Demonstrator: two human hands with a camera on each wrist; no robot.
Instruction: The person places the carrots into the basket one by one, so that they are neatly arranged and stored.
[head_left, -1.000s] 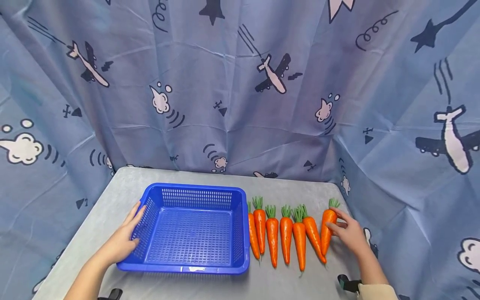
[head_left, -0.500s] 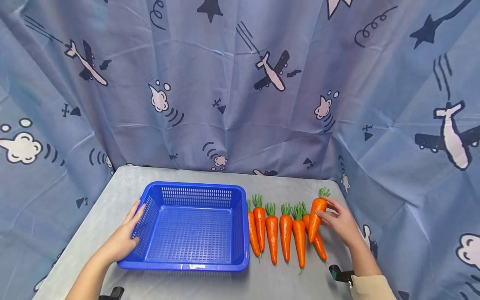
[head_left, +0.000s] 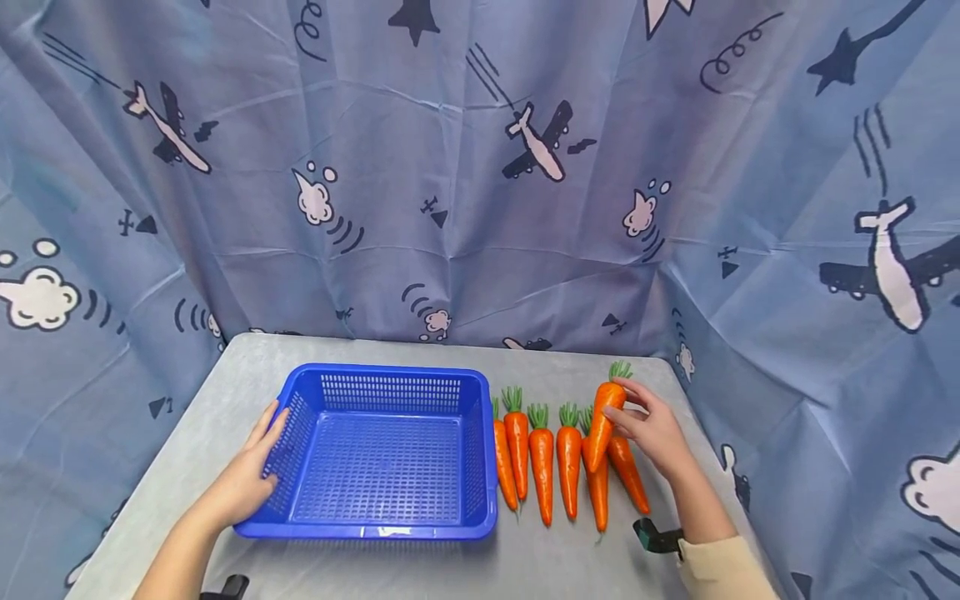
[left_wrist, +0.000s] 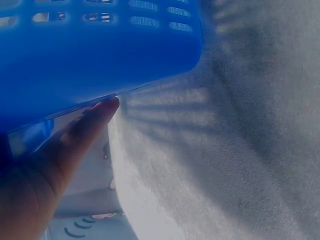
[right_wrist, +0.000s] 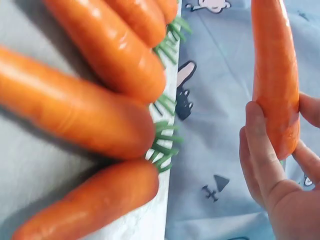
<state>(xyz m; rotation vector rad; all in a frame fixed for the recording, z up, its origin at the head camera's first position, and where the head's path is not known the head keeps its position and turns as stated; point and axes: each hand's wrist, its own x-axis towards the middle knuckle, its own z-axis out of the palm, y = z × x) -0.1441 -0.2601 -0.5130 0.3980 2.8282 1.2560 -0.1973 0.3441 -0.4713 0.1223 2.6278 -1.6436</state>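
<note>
In the head view, my right hand (head_left: 654, 427) pinches an orange carrot (head_left: 604, 421) with green tops near its thick end. It is held above the row of carrots and partly covers two of them. The right wrist view shows fingers and thumb on either side of this carrot (right_wrist: 275, 70). Several other carrots (head_left: 542, 471) lie side by side on the table, tops pointing away. My left hand (head_left: 243, 482) rests against the left side of a blue plastic basket (head_left: 431, 533), fingers extended. In the left wrist view, a straight digit (left_wrist: 95, 120) touches the basket's edge (left_wrist: 100, 75).
The basket's perforated floor (head_left: 378, 471) is bare. A grey table (head_left: 570, 562) carries everything, and a blue patterned curtain (head_left: 390, 208) encloses it at the back and sides. The leftmost carrot (head_left: 504, 467) lies right against the basket's right wall.
My right hand has lifted the rightmost carrot off the table and carried it left over the neighbouring carrots. The left hand and basket have stayed in place.
</note>
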